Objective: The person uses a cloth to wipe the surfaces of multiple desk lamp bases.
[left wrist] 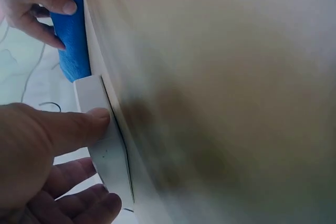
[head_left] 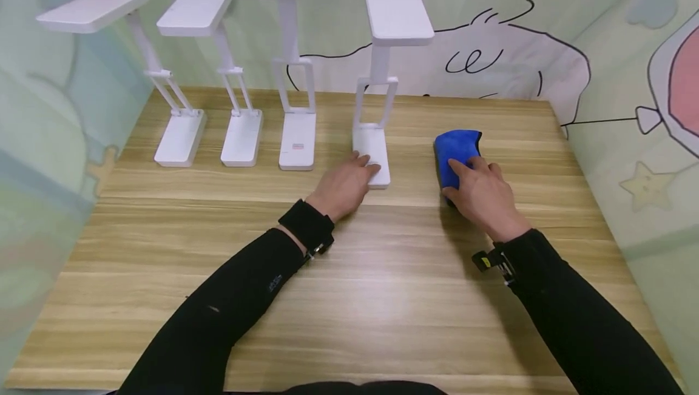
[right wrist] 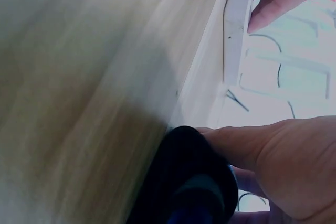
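Note:
A white folding desk lamp [head_left: 371, 152] stands on the table, the rightmost of a row of similar lamps. My left hand [head_left: 344, 185] holds its base near the front end, with the thumb [left wrist: 86, 127] on the base and the other fingers at its left side. To the right, my right hand [head_left: 483, 198] grips a folded blue cloth [head_left: 455, 146] with dark edging, which lies on the tabletop. In the right wrist view the cloth's dark underside [right wrist: 184, 177] shows beside the thumb, while the fingers behind it are partly hidden.
Three more white desk lamps, the nearest of them [head_left: 297, 140] bearing a small label, stand unfolded to the left. The wooden table [head_left: 349, 298] ends at printed fabric walls [head_left: 628, 140] behind and on both sides.

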The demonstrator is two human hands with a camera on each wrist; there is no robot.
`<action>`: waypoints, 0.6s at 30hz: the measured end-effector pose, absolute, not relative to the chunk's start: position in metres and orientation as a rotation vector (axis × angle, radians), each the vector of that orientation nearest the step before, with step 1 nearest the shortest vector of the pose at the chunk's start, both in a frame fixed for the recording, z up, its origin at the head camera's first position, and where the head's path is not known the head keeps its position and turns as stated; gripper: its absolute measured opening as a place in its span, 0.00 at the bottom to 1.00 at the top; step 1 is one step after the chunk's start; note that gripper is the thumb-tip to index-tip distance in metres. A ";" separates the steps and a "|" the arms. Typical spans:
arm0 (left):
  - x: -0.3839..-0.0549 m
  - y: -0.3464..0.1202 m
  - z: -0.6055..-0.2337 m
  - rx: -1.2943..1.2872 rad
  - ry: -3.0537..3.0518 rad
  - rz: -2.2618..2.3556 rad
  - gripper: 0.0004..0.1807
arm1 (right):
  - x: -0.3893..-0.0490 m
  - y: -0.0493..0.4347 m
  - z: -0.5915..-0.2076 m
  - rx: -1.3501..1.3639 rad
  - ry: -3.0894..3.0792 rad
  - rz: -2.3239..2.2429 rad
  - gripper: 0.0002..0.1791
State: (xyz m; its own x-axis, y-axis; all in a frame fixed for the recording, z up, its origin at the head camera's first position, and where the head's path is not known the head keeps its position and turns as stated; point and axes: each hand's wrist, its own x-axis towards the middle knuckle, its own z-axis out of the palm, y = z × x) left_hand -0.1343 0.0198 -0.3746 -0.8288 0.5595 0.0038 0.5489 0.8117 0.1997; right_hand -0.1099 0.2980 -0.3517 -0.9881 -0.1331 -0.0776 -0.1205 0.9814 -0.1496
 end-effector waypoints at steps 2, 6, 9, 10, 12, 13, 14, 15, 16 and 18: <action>-0.144 0.019 -0.374 0.886 2.943 0.289 0.23 | -0.116 0.299 -0.354 -0.192 3.041 -0.225 0.36; -0.163 0.018 -0.374 0.864 2.954 0.273 0.23 | -0.130 0.304 -0.357 -0.227 3.070 -0.211 0.35; -0.175 0.019 -0.375 0.841 2.951 0.270 0.23 | -0.141 0.309 -0.358 -0.237 3.078 -0.195 0.34; -0.178 0.019 -0.375 0.832 2.946 0.268 0.24 | -0.145 0.310 -0.358 -0.227 3.071 -0.193 0.33; -0.183 0.020 -0.376 0.807 2.936 0.259 0.25 | -0.150 0.311 -0.358 -0.200 3.049 -0.196 0.33; -0.186 0.020 -0.376 0.796 2.928 0.264 0.25 | -0.153 0.312 -0.358 -0.172 3.036 -0.204 0.33; -0.187 0.020 -0.377 0.789 2.922 0.265 0.25 | -0.155 0.312 -0.358 -0.137 3.021 -0.213 0.33; -0.189 0.020 -0.377 0.783 2.916 0.271 0.26 | -0.157 0.313 -0.357 -0.109 3.006 -0.215 0.33; -0.189 0.020 -0.377 0.781 2.909 0.280 0.26 | -0.158 0.313 -0.357 -0.083 2.996 -0.218 0.33; -0.189 0.017 -0.376 0.774 2.894 0.327 0.26 | -0.161 0.314 -0.358 -0.027 2.983 -0.232 0.33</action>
State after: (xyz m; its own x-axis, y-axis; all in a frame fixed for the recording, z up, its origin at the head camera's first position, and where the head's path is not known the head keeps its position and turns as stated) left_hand -0.1886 0.0169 -0.3762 -0.8602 0.5055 -0.0675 0.4777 0.8450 0.2402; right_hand -0.1610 0.3144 -0.3580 -0.9887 -0.0294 -0.1471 -0.0063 0.9878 -0.1554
